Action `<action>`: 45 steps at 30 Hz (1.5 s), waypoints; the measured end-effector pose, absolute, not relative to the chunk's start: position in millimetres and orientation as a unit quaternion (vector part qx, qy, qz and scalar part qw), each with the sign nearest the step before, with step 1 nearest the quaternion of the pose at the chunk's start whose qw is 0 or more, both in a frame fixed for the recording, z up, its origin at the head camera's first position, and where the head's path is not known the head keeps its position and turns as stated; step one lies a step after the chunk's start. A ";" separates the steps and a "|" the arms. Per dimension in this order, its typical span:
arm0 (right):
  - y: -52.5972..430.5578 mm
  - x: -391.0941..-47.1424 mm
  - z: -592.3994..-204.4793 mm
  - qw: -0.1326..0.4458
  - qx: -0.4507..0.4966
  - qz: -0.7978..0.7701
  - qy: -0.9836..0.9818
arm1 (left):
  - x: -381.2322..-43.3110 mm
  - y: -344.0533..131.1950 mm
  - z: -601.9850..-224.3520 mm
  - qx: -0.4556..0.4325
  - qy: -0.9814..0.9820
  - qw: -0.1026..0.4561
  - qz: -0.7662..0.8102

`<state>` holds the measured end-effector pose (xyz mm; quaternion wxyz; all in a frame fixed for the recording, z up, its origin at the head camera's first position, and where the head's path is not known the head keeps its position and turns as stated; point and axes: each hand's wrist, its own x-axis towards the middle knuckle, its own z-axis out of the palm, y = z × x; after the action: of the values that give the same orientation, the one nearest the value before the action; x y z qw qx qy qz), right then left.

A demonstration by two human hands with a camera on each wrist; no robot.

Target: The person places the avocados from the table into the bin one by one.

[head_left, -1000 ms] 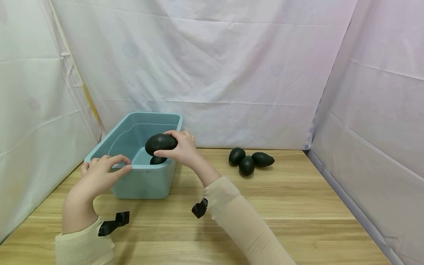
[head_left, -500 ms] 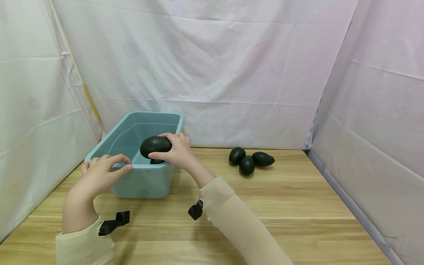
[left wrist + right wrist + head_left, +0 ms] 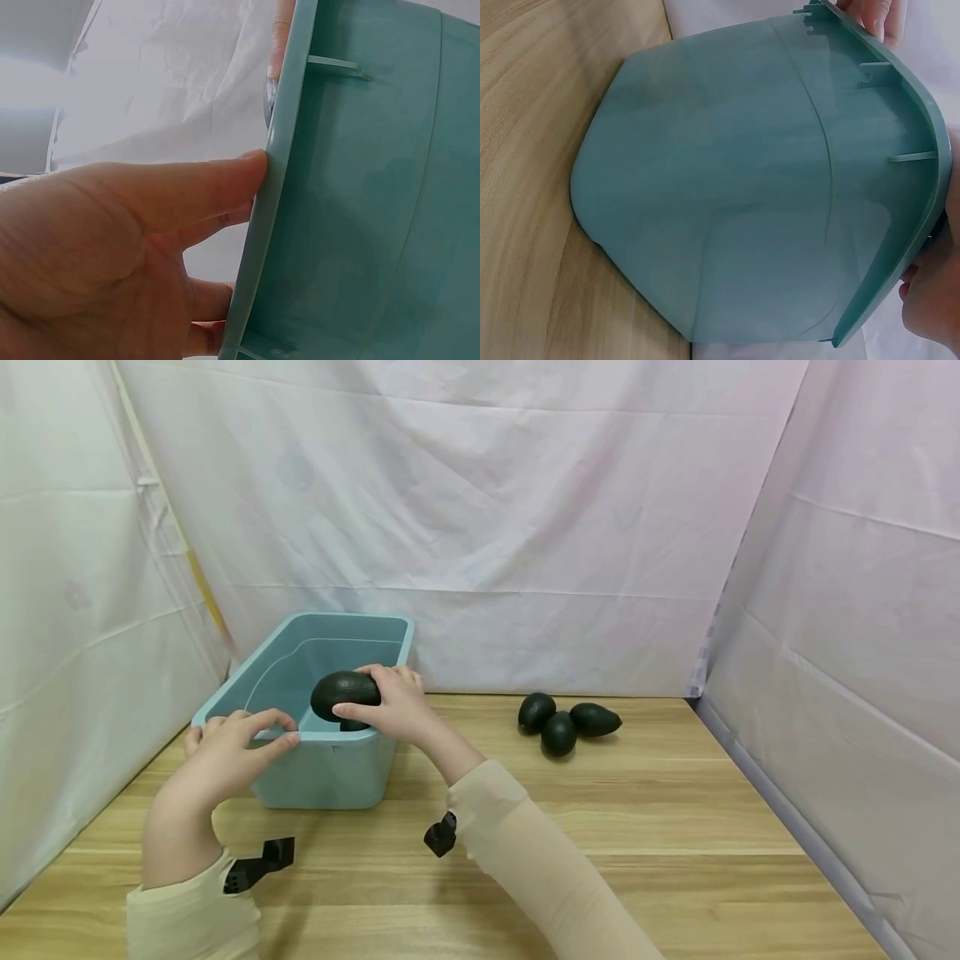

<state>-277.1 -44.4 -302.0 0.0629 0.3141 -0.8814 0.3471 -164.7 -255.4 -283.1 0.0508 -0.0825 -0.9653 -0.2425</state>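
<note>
A light blue plastic bin (image 3: 318,777) stands on the left of the table. My left hand (image 3: 225,756) grips its near rim, thumb toward me; the left wrist view shows the thumb (image 3: 225,180) against the rim. My right hand (image 3: 397,703) holds a dark avocado (image 3: 339,695) by its right end, over the bin's opening near the front right corner. Below it, a second dark avocado (image 3: 352,725) shows in the bin, mostly covered by the held one and the thumb. In the right wrist view the bin's outer wall (image 3: 705,187) hides most of the right hand (image 3: 934,292).
Three more avocados (image 3: 558,734) lie close together on the wooden table (image 3: 675,827), right of the bin toward the back. White cloth sheets (image 3: 540,527) hang behind and at both sides. Black wrist cameras (image 3: 441,833) stick out from both sleeves.
My right hand has carried the avocado a little left and down over the bin, covering more of the avocado inside. My left hand and the avocados on the table stay put.
</note>
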 end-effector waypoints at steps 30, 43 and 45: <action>-37.7 -279.1 -303.2 0.031 0.336 0.279 -0.899 | -165.9 -254.7 -281.8 -0.086 -0.966 0.052 -0.240; -28.1 -281.3 -308.5 0.037 0.360 0.305 -0.881 | -165.2 -254.2 -283.8 -0.085 -0.965 0.056 -0.242; -25.6 -281.4 -308.8 0.039 0.361 0.307 -0.880 | -165.4 -254.0 -283.7 -0.085 -0.965 0.056 -0.241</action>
<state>-281.4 -25.6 -308.8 0.0386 0.3608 -0.8799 0.3069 -165.4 -254.0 -283.7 0.0563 -0.0852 -0.9652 -0.2408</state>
